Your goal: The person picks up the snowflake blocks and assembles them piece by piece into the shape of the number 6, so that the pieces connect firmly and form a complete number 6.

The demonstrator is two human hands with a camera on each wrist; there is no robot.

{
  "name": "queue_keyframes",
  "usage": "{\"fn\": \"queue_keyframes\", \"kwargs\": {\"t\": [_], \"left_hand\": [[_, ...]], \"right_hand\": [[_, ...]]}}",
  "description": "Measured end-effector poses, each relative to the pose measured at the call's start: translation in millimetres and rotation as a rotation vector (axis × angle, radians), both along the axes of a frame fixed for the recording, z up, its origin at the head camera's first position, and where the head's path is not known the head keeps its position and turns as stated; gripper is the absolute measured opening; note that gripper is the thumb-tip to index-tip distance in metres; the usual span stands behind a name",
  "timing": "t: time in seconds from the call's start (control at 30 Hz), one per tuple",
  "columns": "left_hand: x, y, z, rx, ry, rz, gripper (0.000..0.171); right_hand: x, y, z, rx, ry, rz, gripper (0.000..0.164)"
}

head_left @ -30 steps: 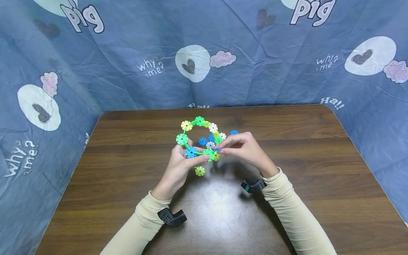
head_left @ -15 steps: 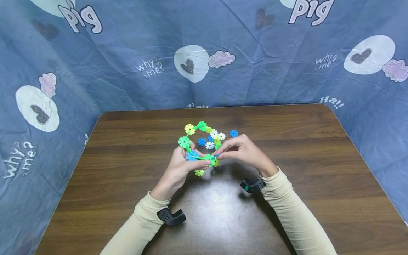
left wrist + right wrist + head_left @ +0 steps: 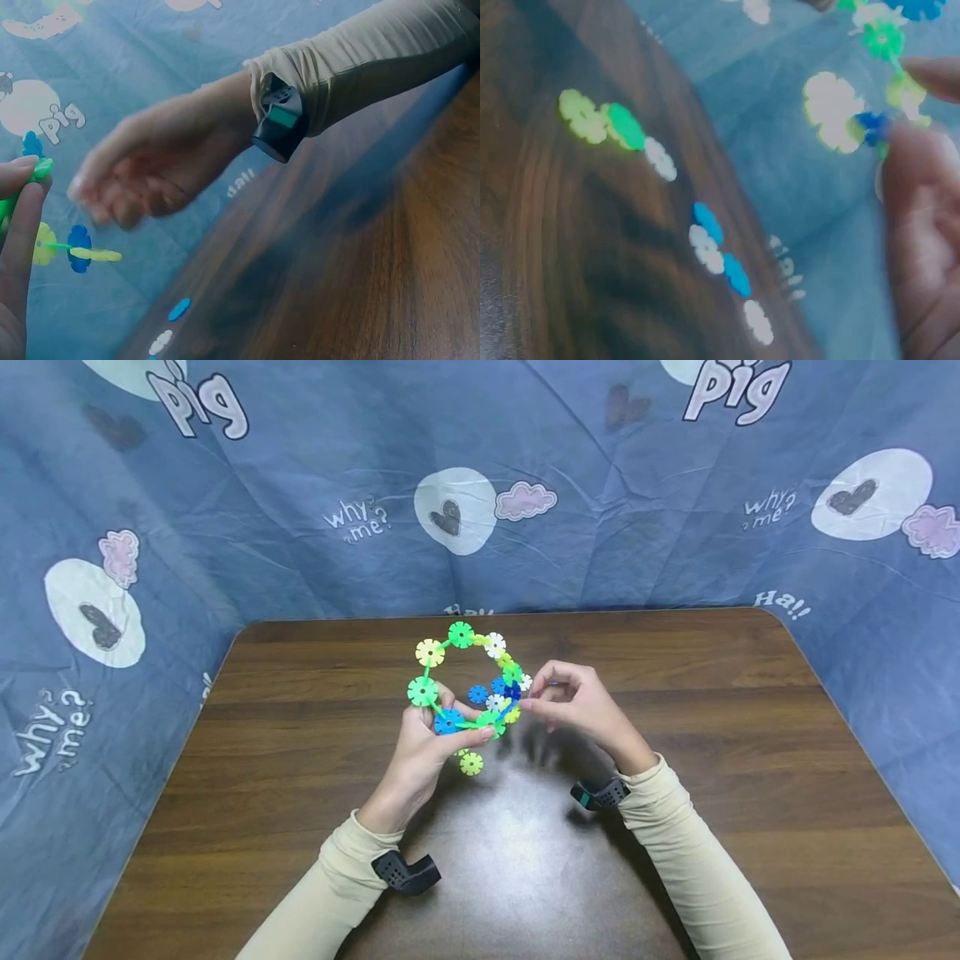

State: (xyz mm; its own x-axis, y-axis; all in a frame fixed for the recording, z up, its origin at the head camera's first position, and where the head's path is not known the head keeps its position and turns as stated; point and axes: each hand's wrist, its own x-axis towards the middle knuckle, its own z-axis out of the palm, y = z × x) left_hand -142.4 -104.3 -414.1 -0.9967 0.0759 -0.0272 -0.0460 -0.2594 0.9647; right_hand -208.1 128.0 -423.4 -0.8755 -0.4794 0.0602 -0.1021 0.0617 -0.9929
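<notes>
My left hand [image 3: 423, 747] pinches a green disc [image 3: 489, 724] between thumb and fingers. It belongs to a ring of interlocking plastic flower discs [image 3: 423, 691], green, yellow, white and blue, raised off the table. A dark blue disc [image 3: 513, 691] shows on the ring's right side. Close by it is my right hand [image 3: 588, 710], fingers loosely bent. In the left wrist view the right hand [image 3: 161, 161] is blurred and apart from the ring, holding nothing visible. A blue disc [image 3: 31, 142] stands on the green piece at the left fingertips.
Loose blue [image 3: 477, 694] and white [image 3: 495, 702] discs lie on the wooden table behind the ring. A yellow disc [image 3: 471, 764] lies nearer, below the left hand. The right wrist view shows a green disc [image 3: 626, 127] beside it. A blue patterned cloth [image 3: 630, 543] hangs behind the table.
My right hand has let go of the blue disc at the ring and drawn slightly right. The ring has tipped upward; its dark blue disc now shows. My left hand keeps its grip.
</notes>
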Motion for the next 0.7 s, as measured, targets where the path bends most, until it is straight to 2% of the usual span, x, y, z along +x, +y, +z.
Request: {"fn": "queue_keyframes", "kwargs": {"t": [0.13, 0.2, 0.33, 0.43, 0.53, 0.63, 0.7], "left_hand": [[0.6, 2, 1.0, -0.047, 0.065, 0.011, 0.052], [0.6, 2, 1.2, -0.062, 0.094, 0.009, 0.053], [1.5, 3, 1.4, -0.067, 0.132, -0.008, 0.055], [1.7, 4, 0.8, -0.072, 0.147, -0.023, 0.054], [1.1, 4, -0.6, -0.082, 0.164, -0.028, 0.054], [0.4, 4, -1.6, -0.098, 0.172, -0.02, 0.053], [0.1, 4, -2.6, -0.114, 0.164, -0.008, 0.053]], "right_hand": [[-2.0, -4, -8.1, 0.1, -0.128, 0.087, 0.023], [-2.0, -7, -10.5, 0.108, -0.156, 0.09, 0.024], [-2.9, -9, -13.2, 0.05, -0.19, 0.046, 0.026], [-3.5, -7, -12.2, -0.009, -0.218, 0.067, 0.029], [-4.4, -1, -8.7, -0.076, -0.225, 0.082, 0.025], [-4.7, 6, -2.7, -0.141, -0.219, 0.036, 0.018], [-5.5, 10, -0.5, -0.172, -0.22, 0.004, 0.02]]}}
